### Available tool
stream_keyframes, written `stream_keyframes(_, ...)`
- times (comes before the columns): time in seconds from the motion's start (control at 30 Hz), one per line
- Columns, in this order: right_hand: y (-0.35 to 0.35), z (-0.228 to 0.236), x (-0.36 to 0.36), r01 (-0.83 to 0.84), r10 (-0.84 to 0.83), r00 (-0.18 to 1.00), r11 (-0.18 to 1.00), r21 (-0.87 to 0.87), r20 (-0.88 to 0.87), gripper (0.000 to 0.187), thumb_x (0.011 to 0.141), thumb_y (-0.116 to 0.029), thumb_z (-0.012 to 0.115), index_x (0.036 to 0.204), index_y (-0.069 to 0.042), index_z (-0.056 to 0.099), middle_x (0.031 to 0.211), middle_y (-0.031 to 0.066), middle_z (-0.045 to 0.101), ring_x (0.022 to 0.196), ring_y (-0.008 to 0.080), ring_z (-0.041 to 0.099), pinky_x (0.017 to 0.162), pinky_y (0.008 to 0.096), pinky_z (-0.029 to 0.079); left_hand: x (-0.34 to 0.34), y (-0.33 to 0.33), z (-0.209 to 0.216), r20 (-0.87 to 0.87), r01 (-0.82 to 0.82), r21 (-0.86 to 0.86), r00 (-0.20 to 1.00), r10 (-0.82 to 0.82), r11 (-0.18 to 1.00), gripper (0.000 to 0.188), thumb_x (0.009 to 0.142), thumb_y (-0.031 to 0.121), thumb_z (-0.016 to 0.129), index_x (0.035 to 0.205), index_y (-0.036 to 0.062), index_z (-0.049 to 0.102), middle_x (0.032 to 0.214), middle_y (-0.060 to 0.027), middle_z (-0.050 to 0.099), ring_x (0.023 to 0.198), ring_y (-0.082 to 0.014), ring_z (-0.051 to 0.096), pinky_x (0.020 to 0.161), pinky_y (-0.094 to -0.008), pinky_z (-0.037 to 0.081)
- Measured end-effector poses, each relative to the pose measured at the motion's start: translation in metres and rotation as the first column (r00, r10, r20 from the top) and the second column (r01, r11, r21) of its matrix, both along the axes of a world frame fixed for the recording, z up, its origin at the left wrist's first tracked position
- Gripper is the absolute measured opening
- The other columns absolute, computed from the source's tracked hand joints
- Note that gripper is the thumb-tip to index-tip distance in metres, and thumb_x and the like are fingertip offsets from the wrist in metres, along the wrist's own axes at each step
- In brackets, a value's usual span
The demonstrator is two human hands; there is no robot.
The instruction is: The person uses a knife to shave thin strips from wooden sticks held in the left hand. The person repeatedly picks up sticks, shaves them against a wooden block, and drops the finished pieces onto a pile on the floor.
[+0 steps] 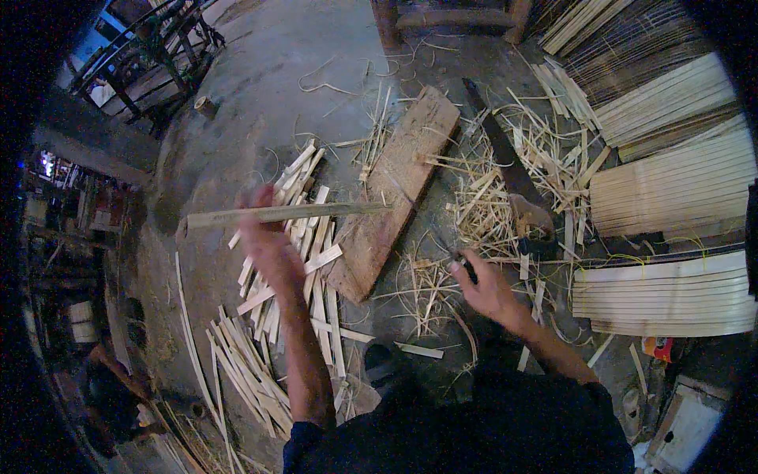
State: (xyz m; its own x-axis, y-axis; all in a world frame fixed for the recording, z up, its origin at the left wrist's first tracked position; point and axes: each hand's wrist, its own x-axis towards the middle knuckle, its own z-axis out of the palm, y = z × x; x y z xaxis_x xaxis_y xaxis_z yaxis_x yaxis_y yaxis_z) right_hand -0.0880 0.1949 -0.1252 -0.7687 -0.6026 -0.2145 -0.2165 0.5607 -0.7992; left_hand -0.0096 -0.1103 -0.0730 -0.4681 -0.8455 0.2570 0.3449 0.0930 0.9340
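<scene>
My left hand (272, 249), smeared by motion, is closed round a long bamboo piece (339, 210) held crosswise. Its right end is over a thick wooden board (371, 237) lying slantwise on the floor. My right hand (488, 291) grips a knife (455, 256) by its dark handle, to the right of the board's near end. The thin blade points up and left and is hard to make out. Under and beside my left arm lie pale split bamboo strips (260, 371) in loose piles.
A handsaw (497, 142) rests among curled shavings (482, 197) right of the board. Bundles of flat bamboo slats (663, 292) line the right side. A wooden stand (454, 17) is at the far edge. Another person (118, 395) sits at the lower left.
</scene>
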Motion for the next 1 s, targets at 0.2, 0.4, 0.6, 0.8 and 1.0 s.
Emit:
stream_keyframes(0.2,-0.047,0.033,0.021,-0.243,0.245,0.969,0.951,-0.193,-0.014,0.037,0.092,-0.033,0.05,0.113,-0.002,0.051,0.078,0.0234,0.061,0.072,0.0375,0.063,0.063,0.043,0.048,0.01,0.003,0.032,-0.447,-0.075,0.125,0.886,0.124,0.989,0.05,0.093,0.057,0.036,0.066,0.0146,0.038,0.053,0.0016,0.034,0.045,-0.0084,0.027,0.041,-0.0234,0.023)
stream_keyframes(0.4,-0.066,0.039,0.019,-0.337,0.337,0.941,0.924,-0.183,-0.033,0.043,0.092,-0.041,0.048,0.108,-0.002,0.053,0.079,0.0249,0.061,0.077,0.0407,0.061,0.065,0.0467,0.047,0.004,0.049,0.035,-0.456,-0.176,0.043,0.872,0.176,0.983,0.059,0.09,0.066,0.023,0.063,0.0143,0.034,0.047,0.0025,0.026,0.039,-0.008,0.022,0.039,-0.0226,0.022)
stream_keyframes(0.6,-0.026,-0.066,-0.038,-0.033,0.033,0.999,0.989,0.147,-0.002,0.044,0.091,-0.044,0.047,0.101,-0.002,0.057,0.079,0.0243,0.062,0.077,0.0412,0.061,0.066,0.0484,0.047,0.0,0.049,0.046,-0.439,-0.218,0.191,0.853,0.282,0.957,0.06,0.089,0.067,0.025,0.069,0.0128,0.042,0.055,0.0034,0.035,0.046,-0.0079,0.03,0.045,-0.0226,0.027)
stream_keyframes(0.8,-0.076,0.015,0.022,-0.259,0.267,0.964,0.941,-0.22,0.007,0.042,0.092,-0.042,0.047,0.106,-0.003,0.054,0.08,0.0231,0.062,0.076,0.0414,0.061,0.065,0.0473,0.047,-0.005,0.039,0.039,-0.527,-0.195,0.304,0.781,0.335,0.932,0.038,0.091,0.048,0.048,0.088,0.0103,0.057,0.079,-0.0003,0.055,0.071,-0.0134,0.047,0.071,-0.0268,0.039)
stream_keyframes(1.0,-0.077,0.006,0.014,-0.158,0.161,0.979,0.987,-0.032,0.125,0.041,0.092,-0.041,0.046,0.106,-0.003,0.053,0.08,0.0228,0.063,0.079,0.0393,0.062,0.066,0.0468,0.047,-0.008,0.041,0.033,-0.616,-0.084,0.291,0.746,0.253,0.953,0.035,0.088,0.046,0.054,0.078,0.013,0.057,0.077,0.0005,0.054,0.072,-0.0127,0.047,0.07,-0.0263,0.04)
